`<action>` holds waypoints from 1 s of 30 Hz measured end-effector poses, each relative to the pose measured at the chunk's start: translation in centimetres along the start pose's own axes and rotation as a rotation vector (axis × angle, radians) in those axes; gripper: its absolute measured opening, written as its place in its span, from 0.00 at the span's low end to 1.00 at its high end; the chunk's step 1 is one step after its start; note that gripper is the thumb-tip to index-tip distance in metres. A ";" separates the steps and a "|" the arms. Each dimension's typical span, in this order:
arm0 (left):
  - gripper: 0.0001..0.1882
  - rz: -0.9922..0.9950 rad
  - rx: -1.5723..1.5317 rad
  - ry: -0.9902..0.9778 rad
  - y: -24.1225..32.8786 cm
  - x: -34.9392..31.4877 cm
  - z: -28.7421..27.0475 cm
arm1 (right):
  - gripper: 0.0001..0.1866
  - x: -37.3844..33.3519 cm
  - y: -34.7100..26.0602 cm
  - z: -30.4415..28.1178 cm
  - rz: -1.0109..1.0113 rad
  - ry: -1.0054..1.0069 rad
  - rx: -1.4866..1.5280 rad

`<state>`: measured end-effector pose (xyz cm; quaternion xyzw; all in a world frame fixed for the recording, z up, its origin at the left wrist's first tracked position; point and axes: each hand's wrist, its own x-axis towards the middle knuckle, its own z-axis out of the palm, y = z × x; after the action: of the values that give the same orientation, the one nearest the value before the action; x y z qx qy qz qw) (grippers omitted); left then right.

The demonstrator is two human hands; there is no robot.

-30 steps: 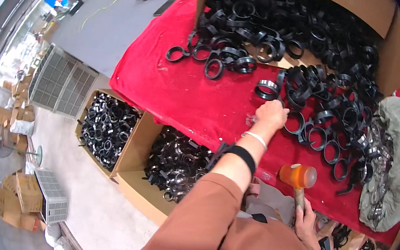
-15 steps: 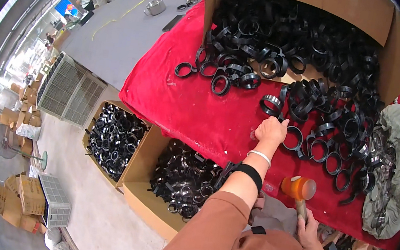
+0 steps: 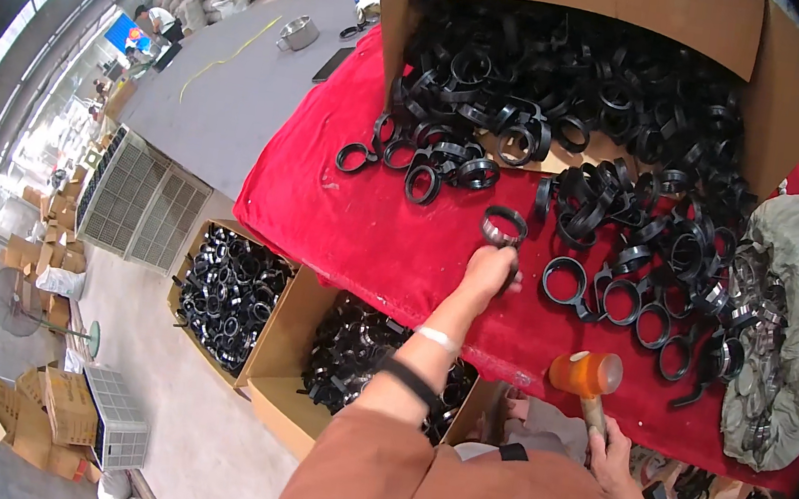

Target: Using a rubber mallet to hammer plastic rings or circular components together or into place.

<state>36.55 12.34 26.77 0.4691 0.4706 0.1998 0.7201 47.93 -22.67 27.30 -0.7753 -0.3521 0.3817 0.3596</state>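
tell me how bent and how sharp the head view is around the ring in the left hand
Head view: strong fisheye, the red table edge bows and black corners frame the picture. The left hand and its black ring near centre are fairly sharp under even light. The orange mallet in the right hand is slightly soft; windows at the far left glare.

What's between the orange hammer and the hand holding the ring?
In the head view, only bare red cloth lies between the mallet and the left hand gripping the ring.
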 end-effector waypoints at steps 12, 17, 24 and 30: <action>0.23 0.123 0.031 0.074 -11.8 -11.7 -4.6 | 0.14 1.2 -1.8 0.6 -0.081 -0.004 -0.145; 0.20 0.107 0.020 0.101 -13.5 -13.4 -4.6 | 0.13 0.9 -1.2 1.2 -0.106 -0.013 -0.197; 0.16 0.262 0.330 0.098 -12.7 -12.5 -5.3 | 0.16 1.3 0.2 2.8 -0.076 0.034 -0.061; 0.20 0.194 0.041 0.089 -13.4 -11.2 -6.6 | 0.18 2.0 -5.0 3.6 0.032 0.047 -0.020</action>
<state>23.43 0.94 19.94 0.5175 0.4588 0.2796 0.6660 44.44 -17.48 29.10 -0.7930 -0.3351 0.3657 0.3538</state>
